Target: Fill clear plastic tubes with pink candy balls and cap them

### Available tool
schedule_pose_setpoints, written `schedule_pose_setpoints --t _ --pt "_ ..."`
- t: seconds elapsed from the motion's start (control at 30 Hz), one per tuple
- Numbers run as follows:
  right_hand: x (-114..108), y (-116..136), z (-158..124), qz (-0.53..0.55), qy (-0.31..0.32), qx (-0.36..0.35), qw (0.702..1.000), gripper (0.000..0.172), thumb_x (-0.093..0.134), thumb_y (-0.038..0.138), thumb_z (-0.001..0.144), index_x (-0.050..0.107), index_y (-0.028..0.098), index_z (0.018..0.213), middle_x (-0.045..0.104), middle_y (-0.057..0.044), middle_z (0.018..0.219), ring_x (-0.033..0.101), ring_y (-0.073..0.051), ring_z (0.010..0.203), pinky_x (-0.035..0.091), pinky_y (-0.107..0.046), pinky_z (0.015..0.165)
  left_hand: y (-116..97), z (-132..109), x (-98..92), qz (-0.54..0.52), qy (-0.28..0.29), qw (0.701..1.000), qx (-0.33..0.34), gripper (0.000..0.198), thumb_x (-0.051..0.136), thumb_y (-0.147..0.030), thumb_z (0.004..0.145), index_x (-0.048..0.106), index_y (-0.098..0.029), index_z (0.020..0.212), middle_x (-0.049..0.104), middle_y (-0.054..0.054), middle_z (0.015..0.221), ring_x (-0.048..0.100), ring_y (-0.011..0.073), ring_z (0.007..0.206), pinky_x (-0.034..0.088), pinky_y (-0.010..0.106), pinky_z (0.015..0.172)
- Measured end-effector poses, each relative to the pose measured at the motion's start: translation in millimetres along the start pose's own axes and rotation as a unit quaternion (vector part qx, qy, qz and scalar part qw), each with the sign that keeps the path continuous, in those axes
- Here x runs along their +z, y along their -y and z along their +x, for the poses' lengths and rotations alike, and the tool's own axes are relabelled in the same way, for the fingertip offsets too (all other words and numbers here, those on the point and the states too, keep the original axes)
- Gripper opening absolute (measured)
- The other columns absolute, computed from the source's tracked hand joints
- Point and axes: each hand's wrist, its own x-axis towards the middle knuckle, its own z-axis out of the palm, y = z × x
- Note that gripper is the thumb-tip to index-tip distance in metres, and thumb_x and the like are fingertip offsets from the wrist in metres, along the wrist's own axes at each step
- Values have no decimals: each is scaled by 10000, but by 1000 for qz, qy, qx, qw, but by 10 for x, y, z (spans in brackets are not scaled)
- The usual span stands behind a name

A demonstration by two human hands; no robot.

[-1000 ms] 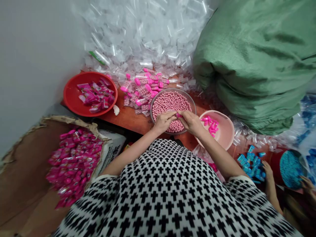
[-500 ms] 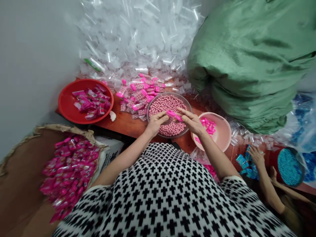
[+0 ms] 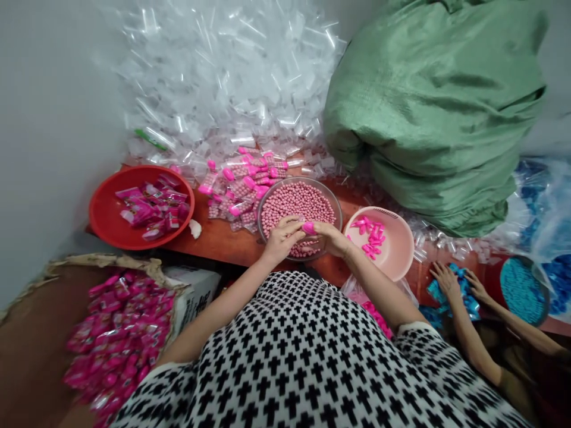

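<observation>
Both my hands meet over the near edge of a clear bowl [image 3: 335,205] full of small pink candy balls. My left hand [image 3: 282,236] is closed in a pinch on a small clear tube [image 3: 300,223]. My right hand [image 3: 328,236] holds the same tube by its bright pink cap [image 3: 308,227]. A pile of filled tubes with pink caps [image 3: 241,184] lies just behind the bowl. A pale pink bowl [image 3: 397,252] with loose pink caps [image 3: 369,233] sits right of my right hand.
A red bowl [image 3: 107,229] of pink packets stands at the left. A cardboard box [image 3: 31,333] with pink packets sits lower left. Clear empty tubes [image 3: 223,89] are heaped behind, next to a green sack [image 3: 437,107]. Another person's hands [image 3: 455,285] handle blue packets at right.
My hands lifted the capped tube above the bowl, then dropped back to its near edge. The view drifted right and down. The other person's hands moved onto the blue packets.
</observation>
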Motion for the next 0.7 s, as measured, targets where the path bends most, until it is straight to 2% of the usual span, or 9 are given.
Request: schedule_pose_setpoints --t 0.07,0.17,0.27,0.4,0.47,0.5,0.57,0.63,0.7 --pt "51 -52 73 48 -7 18 999 351 744 435 624 629 193 852 696 -40 864 658 -210 883 573 -396 795 11 -2 8 5 8 1000 4 299 636 -419 825 755 -218 1012 684 84 1115 567 239 1173 431 430 1063" --pt "147 -162 219 93 -60 -14 994 248 702 350 611 598 200 778 674 -7 784 646 -184 821 574 -375 812 40 15 -8 8 1 1000 7 277 619 -395 846 754 -216 1010 687 83 1099 576 235 1154 437 430 1057" --pt "223 -214 369 84 -93 -37 991 230 656 386 655 573 211 780 660 -3 771 638 -180 820 577 -365 807 81 84 -71 14 -17 1000 1 272 619 -388 845 753 -215 1006 687 83 1108 591 231 1129 441 426 1050" --pt "73 49 606 -60 2 -39 997 432 619 585 728 602 219 958 682 -59 994 639 -217 961 577 -390 796 101 259 -270 4 -26 999 -18 307 643 -429 819 748 -208 1006 700 75 1120 602 242 1132 439 409 1055" --pt "-172 337 777 -219 14 -107 970 489 564 616 793 600 224 1083 627 -89 1206 594 -244 1108 563 -414 833 95 366 -443 -11 -72 997 -41 350 654 -450 813 729 -203 1049 706 63 1129 617 240 1118 455 389 1041" --pt "-329 498 877 -326 -15 -161 932 472 554 565 833 585 224 1157 578 -96 1307 540 -248 1203 530 -424 907 95 422 -551 -17 -108 993 -54 378 656 -458 814 713 -197 1083 709 56 1125 627 236 1099 467 381 1026" --pt "-671 800 1101 -559 -74 -219 797 420 539 437 885 574 184 1218 502 -127 1414 408 -274 1333 407 -478 1059 117 541 -810 -15 -189 979 -69 435 653 -467 825 681 -170 1141 713 46 1117 642 228 1062 487 373 998" --pt "-984 1023 1339 -730 -81 -189 652 393 439 290 939 543 132 1284 429 -156 1481 308 -318 1393 335 -545 1086 188 667 -1109 20 -259 964 -59 482 645 -472 836 655 -137 1181 706 30 1131 635 229 1069 475 378 1011" --pt "-1219 1148 1572 -821 -58 -149 549 409 366 179 944 522 140 1321 401 -150 1505 299 -328 1394 344 -550 1058 308 788 -1415 69 -288 954 -48 498 604 -481 860 624 -149 1231 687 9 1171 597 228 1145 436 390 1054"
